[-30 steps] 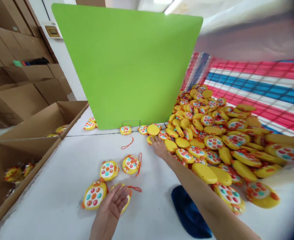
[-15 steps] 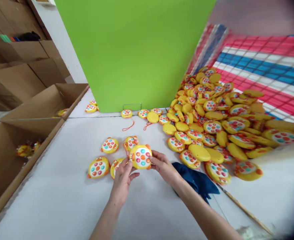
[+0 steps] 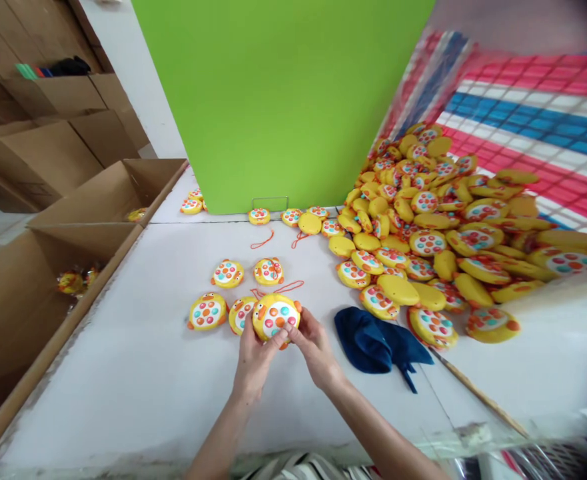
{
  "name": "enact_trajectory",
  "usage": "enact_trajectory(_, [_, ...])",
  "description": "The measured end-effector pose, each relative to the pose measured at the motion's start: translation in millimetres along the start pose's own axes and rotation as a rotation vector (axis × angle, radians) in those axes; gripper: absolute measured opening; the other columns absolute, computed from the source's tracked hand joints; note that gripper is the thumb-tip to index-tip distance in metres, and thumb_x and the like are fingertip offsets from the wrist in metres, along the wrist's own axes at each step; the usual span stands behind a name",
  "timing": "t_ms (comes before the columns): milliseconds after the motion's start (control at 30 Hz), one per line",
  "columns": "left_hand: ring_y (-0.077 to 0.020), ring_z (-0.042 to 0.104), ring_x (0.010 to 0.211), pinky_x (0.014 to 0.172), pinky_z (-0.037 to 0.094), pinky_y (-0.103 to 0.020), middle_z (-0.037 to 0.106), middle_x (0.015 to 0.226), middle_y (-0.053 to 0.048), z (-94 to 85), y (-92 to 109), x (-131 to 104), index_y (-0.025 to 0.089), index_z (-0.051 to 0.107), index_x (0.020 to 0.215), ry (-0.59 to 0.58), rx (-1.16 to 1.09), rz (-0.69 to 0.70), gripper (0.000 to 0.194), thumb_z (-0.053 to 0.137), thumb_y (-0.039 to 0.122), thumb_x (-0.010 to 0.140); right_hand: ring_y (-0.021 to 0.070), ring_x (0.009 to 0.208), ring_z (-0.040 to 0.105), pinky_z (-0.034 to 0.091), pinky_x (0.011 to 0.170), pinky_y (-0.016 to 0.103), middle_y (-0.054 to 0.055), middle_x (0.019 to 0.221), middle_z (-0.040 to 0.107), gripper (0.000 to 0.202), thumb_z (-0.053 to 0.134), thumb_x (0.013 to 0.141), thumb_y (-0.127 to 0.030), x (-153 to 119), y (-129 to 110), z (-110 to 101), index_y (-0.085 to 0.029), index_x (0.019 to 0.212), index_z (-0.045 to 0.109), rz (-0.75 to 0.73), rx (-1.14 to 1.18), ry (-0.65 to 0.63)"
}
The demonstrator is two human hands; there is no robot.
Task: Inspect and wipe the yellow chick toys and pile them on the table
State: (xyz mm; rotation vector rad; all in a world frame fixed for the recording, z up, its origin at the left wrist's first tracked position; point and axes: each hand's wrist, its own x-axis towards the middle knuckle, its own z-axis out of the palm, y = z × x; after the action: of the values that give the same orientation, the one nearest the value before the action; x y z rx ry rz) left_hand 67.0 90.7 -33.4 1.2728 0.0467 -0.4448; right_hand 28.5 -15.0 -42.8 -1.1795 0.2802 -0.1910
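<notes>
Both hands hold one yellow duck-shaped toy (image 3: 276, 313) with colored round buttons on a white face, just above the white table (image 3: 138, 387). My left hand (image 3: 254, 357) grips its left and lower side, thumb across the front. My right hand (image 3: 316, 343) has its lower right side, thumb pressed near the lower buttons. Close behind lie more duck toys: one (image 3: 241, 313) partly covered by the held one, one (image 3: 207, 311) to its left, and two farther back, a left one (image 3: 227, 273) and a right one (image 3: 268, 271). A red cord loop (image 3: 290, 287) lies just behind the held toy.
A large heap of duck toys (image 3: 428, 243) fills the right side against a striped sheet (image 3: 538, 140). Dark blue cloth (image 3: 368, 340) and a thin stick (image 3: 478, 393) lie at right. Cardboard boxes (image 3: 73, 233) stand left; a green panel (image 3: 283, 107) rises behind.
My right hand has shifted from the toy's right edge to its lower front, and both thumbs now meet there. The toy is tilted slightly. The camera view has shifted a little.
</notes>
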Motion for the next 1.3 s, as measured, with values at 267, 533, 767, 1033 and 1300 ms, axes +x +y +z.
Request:
enact_trajectory(267, [-0.0233, 0.062, 0.095, 0.076, 0.053, -0.029, 0.062, 0.109, -0.009, -23.2, 1.5, -4.4, 0.020, 0.037, 0.130, -0.144, 0.134, -0.062, 0.078, 0.076, 0.024, 0.062, 0.0154, 0.080, 0.060, 0.051, 0.068, 0.027, 0.007, 0.097, 0.064, 0.044, 0.061, 0.079, -0.048, -11.7, 3.2, -15.8, -0.016, 0.110, 0.058, 0.100, -0.018, -0.099])
enact_trajectory(533, [-0.0215, 0.060, 0.098, 0.080, 0.051, -0.028, 0.059, 0.115, -0.009, -20.6, -8.1, -11.4, 0.022, 0.032, 0.131, -0.079, 0.165, -0.032, 0.075, 0.071, 0.022, 0.067, 0.0195, 0.084, 0.062, 0.054, 0.071, 0.032, 0.008, 0.101, 0.064, 0.047, 0.062, 0.078, -0.048, -19.2, 7.9, -3.7, -0.017, 0.113, 0.055, 0.058, 0.013, 0.009])
enact_trajectory(767, [-0.0222, 0.062, 0.092, 0.064, 0.052, -0.024, 0.060, 0.114, -0.011, -31.2, -4.1, -12.9, 0.019, 0.040, 0.128, -0.161, 0.196, -0.063, 0.065, 0.068, 0.036, 0.072, 0.0204, 0.091, 0.061, 0.051, 0.073, 0.028, 0.009, 0.102, 0.065, 0.045, 0.063, 0.078, -0.048, -16.0, 3.5, -4.9, -0.014, 0.108, 0.058, 0.070, -0.109, -0.038])
enact_trajectory(1033, [-0.0261, 0.059, 0.101, 0.064, 0.054, -0.025, 0.057, 0.122, -0.011, -36.1, -2.2, -13.5, 0.018, 0.047, 0.126, -0.102, 0.225, -0.082, 0.063, 0.067, 0.045, 0.073, 0.0143, 0.078, 0.058, 0.047, 0.066, 0.023, 0.006, 0.091, 0.063, 0.045, 0.058, 0.081, -0.050, -20.5, 21.0, -6.0, -0.013, 0.106, 0.058, 0.078, -0.156, -0.040])
enact_trajectory(1300, [-0.0264, 0.059, 0.102, 0.067, 0.054, -0.026, 0.056, 0.122, -0.011, -37.7, -15.1, -1.7, 0.020, 0.041, 0.130, -0.154, 0.295, -0.102, 0.069, 0.064, 0.051, 0.073, 0.0096, 0.067, 0.048, 0.038, 0.057, 0.019, 0.003, 0.081, 0.060, 0.049, 0.051, 0.083, -0.055, -19.4, 9.9, -16.7, -0.011, 0.103, 0.060, 0.040, -0.461, -0.034])
